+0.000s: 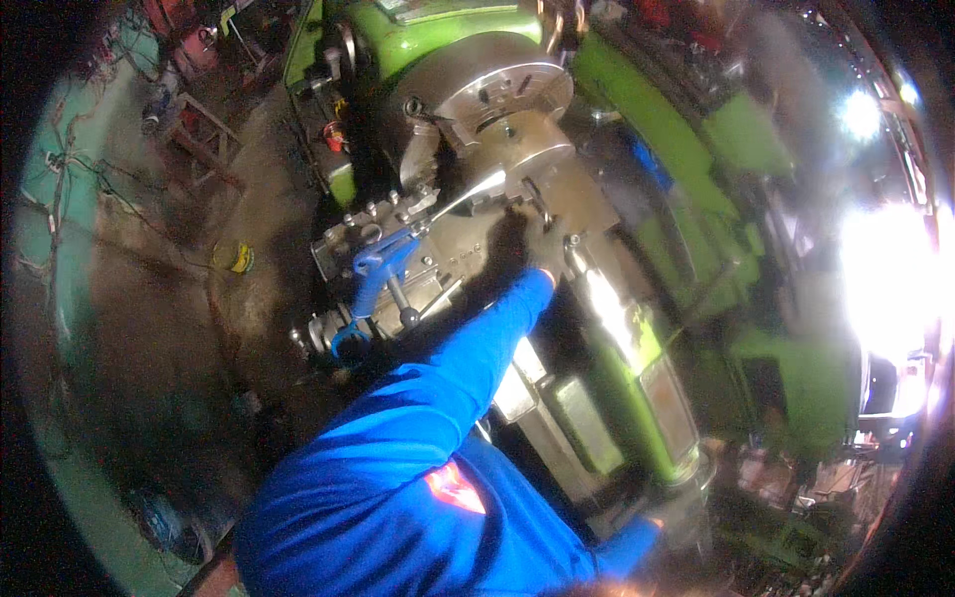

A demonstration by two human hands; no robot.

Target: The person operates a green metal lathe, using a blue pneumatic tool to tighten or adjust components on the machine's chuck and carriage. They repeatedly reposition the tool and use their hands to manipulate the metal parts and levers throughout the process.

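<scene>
My left arm in a blue sleeve reaches across a green lathe. My left hand (545, 242), in what looks like a grey glove, is at the workpiece end between the chuck (517, 92) and the tailstock quill (574, 245); its fingers blend into the grey metal. Low on the right, my right hand (682, 511) is at the tailstock handwheel (705, 472), blurred, its fingers not distinct. The tailstock (625, 383) is green with a bright metal barrel. Left of my left forearm, a blue handled tool (383, 261) rests over the tool post (426, 282).
The green headstock (438, 40) stands at the far end. A ball-ended lever (409, 316) sticks out near my left sleeve. On the floor at left lie a yellow object (241, 259) and a metal frame (204, 134). Strong glare comes from the right.
</scene>
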